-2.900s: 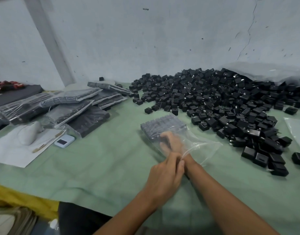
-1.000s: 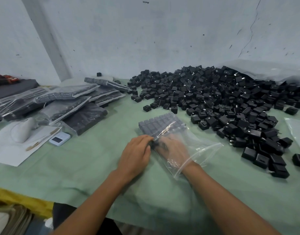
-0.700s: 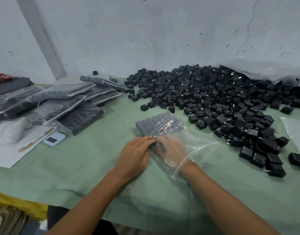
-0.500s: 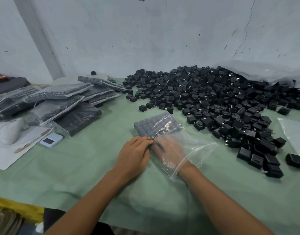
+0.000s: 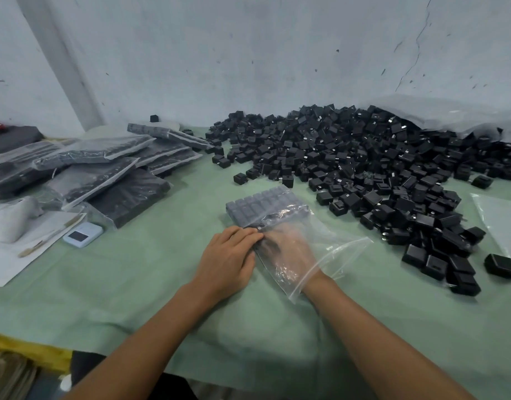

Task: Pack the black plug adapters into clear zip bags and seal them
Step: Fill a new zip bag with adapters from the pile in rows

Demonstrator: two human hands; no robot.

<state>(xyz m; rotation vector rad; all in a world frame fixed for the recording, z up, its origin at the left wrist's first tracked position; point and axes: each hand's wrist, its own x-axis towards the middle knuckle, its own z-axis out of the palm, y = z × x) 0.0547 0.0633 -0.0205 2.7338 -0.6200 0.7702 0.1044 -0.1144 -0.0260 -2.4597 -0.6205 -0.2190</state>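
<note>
- The clear zip bag lies in the middle of the green surface, with its open mouth toward the near side.
- The far end of the bag is packed with neat rows of black plug adapters, sitting tight side by side.
- The right hand is inside the bag up to the wrist, pointing at those rows. There are some dark bits by the fingers, but through the crinkly plastic I honestly can't tell whether it's gripping anything or lying flat.
- The left hand is outside the bag on its left side, fingers together and mostly straight, with the tips pressing on the bag's edge right by the other hand.
- A huge loose pile of adapters spreads across the far right, and its nearest ones are just right of the bag.
- A stack of filled bags sits at the far left, overlapping each other.
- Near that stack on the left are a white sheet of paper and a small white gadget with a dark screen.
- Another flat clear bag pokes in at the right edge.
</note>
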